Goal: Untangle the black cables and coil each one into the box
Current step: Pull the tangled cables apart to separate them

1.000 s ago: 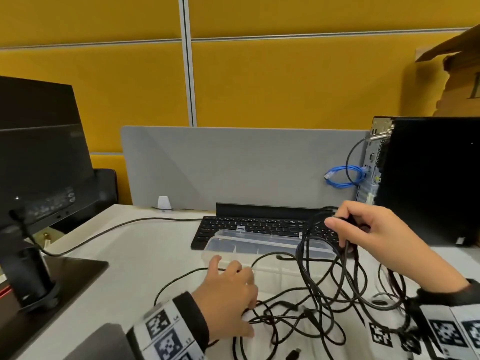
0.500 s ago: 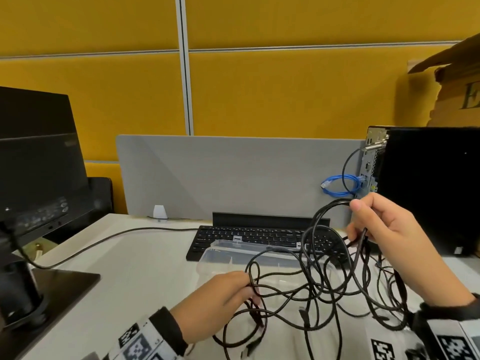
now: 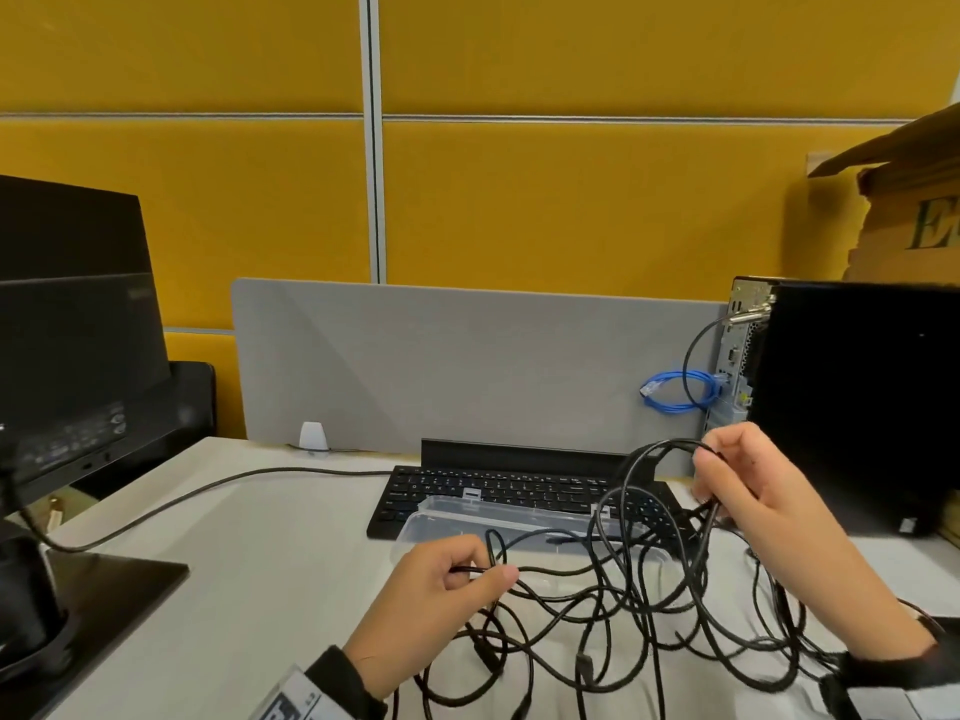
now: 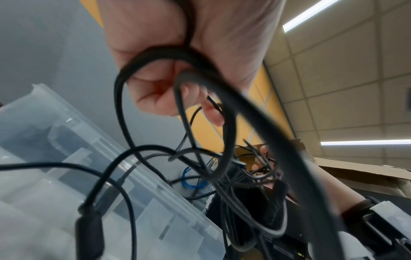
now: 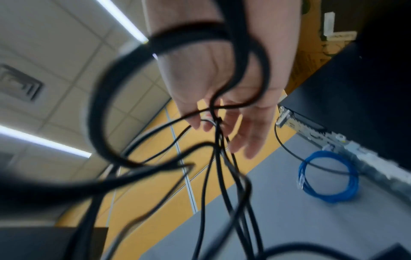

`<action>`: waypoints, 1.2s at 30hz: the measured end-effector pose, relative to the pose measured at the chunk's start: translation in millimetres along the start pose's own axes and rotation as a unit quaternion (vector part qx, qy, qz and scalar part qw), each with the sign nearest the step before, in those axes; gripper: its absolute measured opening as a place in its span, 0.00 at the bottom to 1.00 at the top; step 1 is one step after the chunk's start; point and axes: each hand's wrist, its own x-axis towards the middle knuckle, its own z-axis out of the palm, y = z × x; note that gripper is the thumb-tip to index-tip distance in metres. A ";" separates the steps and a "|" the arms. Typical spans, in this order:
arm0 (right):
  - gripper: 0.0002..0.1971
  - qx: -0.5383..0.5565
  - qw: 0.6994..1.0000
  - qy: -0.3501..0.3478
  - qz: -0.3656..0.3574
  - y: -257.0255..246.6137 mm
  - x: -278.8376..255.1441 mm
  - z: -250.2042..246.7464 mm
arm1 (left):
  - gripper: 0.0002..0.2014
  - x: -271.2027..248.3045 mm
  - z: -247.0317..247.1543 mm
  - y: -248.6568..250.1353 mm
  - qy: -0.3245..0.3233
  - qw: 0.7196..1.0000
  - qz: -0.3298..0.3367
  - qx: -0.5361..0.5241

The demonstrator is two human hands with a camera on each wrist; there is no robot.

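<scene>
A tangle of black cables (image 3: 618,610) hangs between my two hands above the white desk. My left hand (image 3: 457,574) pinches one strand low in front of the clear plastic box (image 3: 415,532). In the left wrist view my left hand (image 4: 177,91) has its fingers curled round a cable loop (image 4: 224,123). My right hand (image 3: 727,475) is raised at the right and grips several strands, whose loops arch over to its left. Seen from the right wrist, strands (image 5: 220,158) drop from the fingers of my right hand (image 5: 213,121). The box stands open, its lid tilted back against the keyboard.
A black keyboard (image 3: 519,485) lies behind the box, before a grey divider (image 3: 467,366). A black computer tower (image 3: 852,397) with a blue cable coil (image 3: 680,392) stands at the right. A monitor (image 3: 67,324) and its base (image 3: 104,589) occupy the left, with a cable across the desk.
My left hand has lifted off the desk and now pinches a strand. My right hand rose and moved right, drawing the tangle up and apart.
</scene>
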 end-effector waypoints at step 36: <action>0.06 0.051 0.972 0.222 -0.049 -17.6 8.8 -37.8 | 0.12 4.4 -9.2 9.2 -0.065 0.980 0.109 0.153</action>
